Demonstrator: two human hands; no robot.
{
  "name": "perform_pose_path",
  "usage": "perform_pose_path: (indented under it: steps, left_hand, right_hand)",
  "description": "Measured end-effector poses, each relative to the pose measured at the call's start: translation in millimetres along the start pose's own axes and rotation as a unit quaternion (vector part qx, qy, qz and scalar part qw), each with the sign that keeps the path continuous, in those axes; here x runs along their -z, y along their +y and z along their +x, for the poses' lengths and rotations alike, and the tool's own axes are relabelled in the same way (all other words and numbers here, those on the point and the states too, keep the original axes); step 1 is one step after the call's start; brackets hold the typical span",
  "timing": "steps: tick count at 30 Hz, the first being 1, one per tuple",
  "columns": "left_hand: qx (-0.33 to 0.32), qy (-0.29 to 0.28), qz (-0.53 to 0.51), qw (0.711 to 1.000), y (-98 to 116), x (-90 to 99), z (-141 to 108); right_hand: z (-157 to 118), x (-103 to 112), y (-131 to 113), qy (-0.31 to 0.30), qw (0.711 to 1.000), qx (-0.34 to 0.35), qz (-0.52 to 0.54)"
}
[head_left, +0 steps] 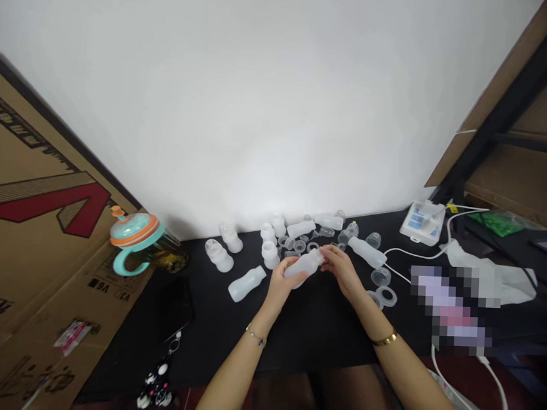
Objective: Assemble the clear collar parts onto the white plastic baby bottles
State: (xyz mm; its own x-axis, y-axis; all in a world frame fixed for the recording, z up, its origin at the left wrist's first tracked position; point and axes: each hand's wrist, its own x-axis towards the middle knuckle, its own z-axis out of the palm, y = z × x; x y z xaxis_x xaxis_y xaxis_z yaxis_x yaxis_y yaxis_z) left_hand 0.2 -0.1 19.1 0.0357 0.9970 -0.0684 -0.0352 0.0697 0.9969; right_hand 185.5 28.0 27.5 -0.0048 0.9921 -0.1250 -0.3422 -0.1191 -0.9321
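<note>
While left hand [280, 282] wraps white bottle [303, 266] | right hand [340, 267] at its neck, fingers bent, hold unclear

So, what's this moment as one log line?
left hand: holds frosted baby bottle | right hand: at its neck | nearby: capped baby bottles

large cardboard box [38, 271] at far left, red mark [87, 204] printed on it. jug [159, 249] just beside, turquoise-and-orange lid [133, 225], dark contents. black phone [175, 309] lies flat on black table [224, 344], charms [157, 383] strung from its lower end. right side: white case [427, 234] with blue patches [417, 219], white cable [426, 257], crumpled white sheet [515, 282]. white wall [277, 109] behind.
</note>
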Motion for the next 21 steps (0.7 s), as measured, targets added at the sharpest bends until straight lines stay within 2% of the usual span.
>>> perform_pose_path:
  steps: [21]
  left_hand:
    - [-0.116,0.017,0.115,0.986,6.2,-0.9,-8.1]
  right_hand:
    - [0.1,-0.1,-0.3,0.003,1.000,0.004,-0.020]
